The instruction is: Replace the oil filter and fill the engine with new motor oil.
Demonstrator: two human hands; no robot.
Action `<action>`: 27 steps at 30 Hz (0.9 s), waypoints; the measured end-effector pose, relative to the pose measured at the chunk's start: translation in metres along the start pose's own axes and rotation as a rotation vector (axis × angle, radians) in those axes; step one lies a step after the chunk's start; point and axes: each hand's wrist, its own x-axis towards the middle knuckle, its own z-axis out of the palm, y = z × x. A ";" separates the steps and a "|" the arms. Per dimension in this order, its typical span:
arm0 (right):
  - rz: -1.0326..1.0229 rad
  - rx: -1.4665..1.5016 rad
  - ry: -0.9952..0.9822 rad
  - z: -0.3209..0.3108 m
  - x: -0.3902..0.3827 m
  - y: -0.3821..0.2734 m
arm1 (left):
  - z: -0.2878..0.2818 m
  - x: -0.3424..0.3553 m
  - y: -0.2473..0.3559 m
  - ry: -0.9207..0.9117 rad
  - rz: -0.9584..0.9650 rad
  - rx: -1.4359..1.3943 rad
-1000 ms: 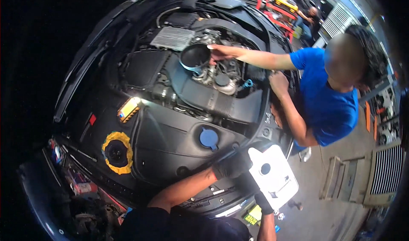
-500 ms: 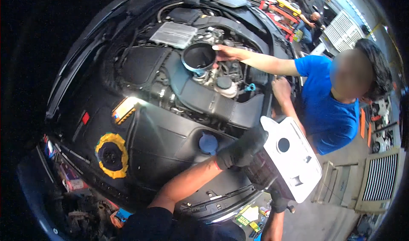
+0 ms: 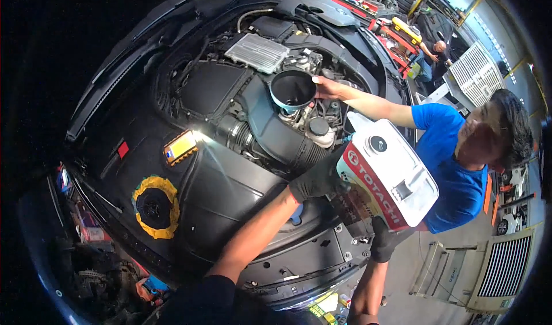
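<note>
A red-and-white can is hanging at three o'clock in view; the left hand at its nine and right hand at its six are holding it, grips half-curled. Toward ten, a co-worker's hand is holding a funnel.

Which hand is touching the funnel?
The bare hand of the co-worker in the blue shirt, at the funnel's right rim; the wearer's left hand and right hand, black-gloved, hold the white-topped can.
</note>
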 end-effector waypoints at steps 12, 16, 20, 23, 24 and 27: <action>-0.051 0.098 -0.017 0.054 0.034 -0.007 | -0.035 0.027 -0.009 0.125 -0.055 -0.097; -0.093 0.100 -0.099 0.056 0.051 -0.004 | -0.038 0.036 -0.009 0.127 -0.064 -0.128; 0.094 0.253 -0.047 0.071 0.060 -0.018 | -0.044 0.042 -0.012 0.147 -0.018 -0.152; 0.049 0.211 -0.123 0.073 0.073 -0.021 | -0.046 0.040 -0.016 0.192 -0.006 -0.195; 0.014 0.145 -0.137 0.074 0.077 -0.026 | -0.048 0.038 -0.014 0.197 -0.060 -0.272; -0.162 0.114 -0.139 0.083 0.085 -0.026 | -0.049 0.036 -0.016 0.228 -0.055 -0.349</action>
